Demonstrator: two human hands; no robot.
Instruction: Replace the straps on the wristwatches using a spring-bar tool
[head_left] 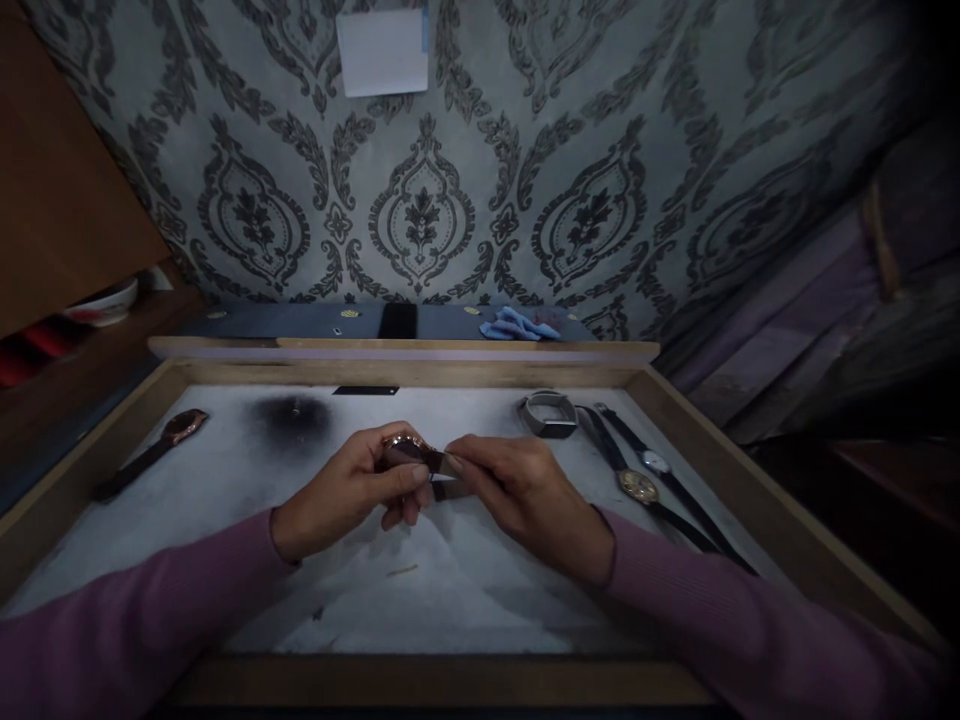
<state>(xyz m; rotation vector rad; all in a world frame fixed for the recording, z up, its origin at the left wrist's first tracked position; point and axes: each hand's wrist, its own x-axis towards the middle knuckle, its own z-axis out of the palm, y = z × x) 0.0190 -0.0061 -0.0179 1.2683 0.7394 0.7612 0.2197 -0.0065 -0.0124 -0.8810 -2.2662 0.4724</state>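
A wristwatch (403, 449) with a shiny rose-gold case is held above the white bottom of a wooden tray. Thumb and fingers of my left hand (360, 485) are closed around its case. My right hand (517, 490) pinches the dark strap (435, 461) at the right side of the case. Part of the strap is covered by my fingers. Under the hands, a short dark strip (450, 490) shows, and I cannot tell whether it belongs to this watch. A thin brownish sliver (403, 571) lies on the white surface nearer to me.
The tray has a raised wooden rim (420, 373). At left lies a dark-strapped watch (184, 427); at right are a grey-banded watch (551, 413), a gold-faced watch (638, 487) and a silver-faced one (655, 462). Behind the rim sit a black phone (398, 321) and a blue cloth (517, 324).
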